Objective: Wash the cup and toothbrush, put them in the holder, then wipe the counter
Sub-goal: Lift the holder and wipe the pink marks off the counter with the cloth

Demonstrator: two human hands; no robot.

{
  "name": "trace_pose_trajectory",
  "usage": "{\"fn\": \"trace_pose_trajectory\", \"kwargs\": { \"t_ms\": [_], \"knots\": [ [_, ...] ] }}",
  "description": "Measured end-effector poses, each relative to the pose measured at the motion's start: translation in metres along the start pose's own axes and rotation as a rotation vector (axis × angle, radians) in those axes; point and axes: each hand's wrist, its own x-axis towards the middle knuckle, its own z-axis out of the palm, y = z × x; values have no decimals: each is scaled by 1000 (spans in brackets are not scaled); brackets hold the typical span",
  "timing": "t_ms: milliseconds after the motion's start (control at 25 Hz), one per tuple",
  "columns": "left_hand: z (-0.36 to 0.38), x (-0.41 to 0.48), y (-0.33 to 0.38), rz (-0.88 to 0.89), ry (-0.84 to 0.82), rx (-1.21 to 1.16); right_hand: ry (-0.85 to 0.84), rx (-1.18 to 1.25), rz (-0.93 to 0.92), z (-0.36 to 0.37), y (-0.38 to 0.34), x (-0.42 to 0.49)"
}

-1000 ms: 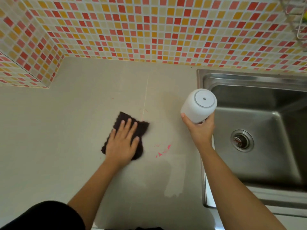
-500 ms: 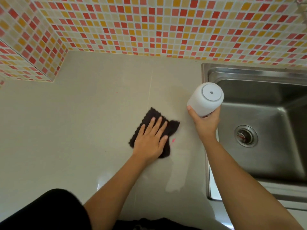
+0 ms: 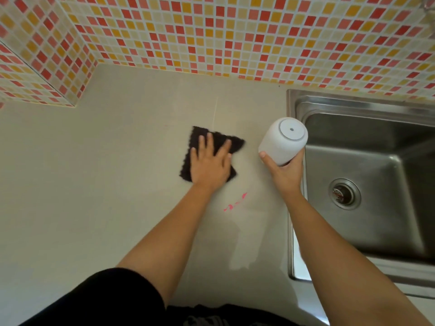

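Your right hand (image 3: 283, 171) is wrapped around a smooth white plastic cup (image 3: 282, 140), held base-up off the surface just above the worktop's right edge where it meets the sink, while your left hand (image 3: 210, 165) lies flat with fingers spread, gripping nothing and pressing a dark, rough-edged cleaning cloth (image 3: 207, 151) onto the worktop. Taking things by size: the pale beige worktop (image 3: 94, 184) runs from the red, orange and yellow mosaic wall (image 3: 235, 38) at its back edge to the stainless steel sink (image 3: 376, 184) on its right, and the cloth sits about midway across, nearer the back edge. A pale damp-looking patch (image 3: 244, 252) shows toward the front edge near the sink rim, and a few small pink smears (image 3: 235, 203) lie just in front of the cloth, uncovered. You look to be in the wiping stage, with those smears left to clear. The cup is not in any holder, and neither holder nor toothbrush is in view, so that part cannot be judged.
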Motion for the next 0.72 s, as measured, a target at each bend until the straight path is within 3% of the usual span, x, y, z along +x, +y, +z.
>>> {"fn": "trace_pose_trajectory", "kwargs": {
  "t_ms": [120, 240, 360, 480, 520, 600, 720],
  "knots": [
    [9, -73, 14, 307, -39, 52, -10, 7, -4, -1, 0, 2],
    [-1, -127, -40, 570, -68, 108, -26, 10, -4, -1, 1, 2],
    [-11, -103, -90, 489, 18, 140, -28, 18, 11, -3, 1, 2],
    [-4, -64, -47, 251, 27, 40, -26, 33, 24, -3, -2, 2],
    [2, -67, -22, 274, 30, 38, -21, 38, 23, -3, -3, 2],
    [13, -92, 11, 494, 43, 56, -27, 35, 23, -5, -4, 3],
    [5, -132, -24, 732, -97, 97, -48, 24, 20, -6, -4, 3]
  ]
}}
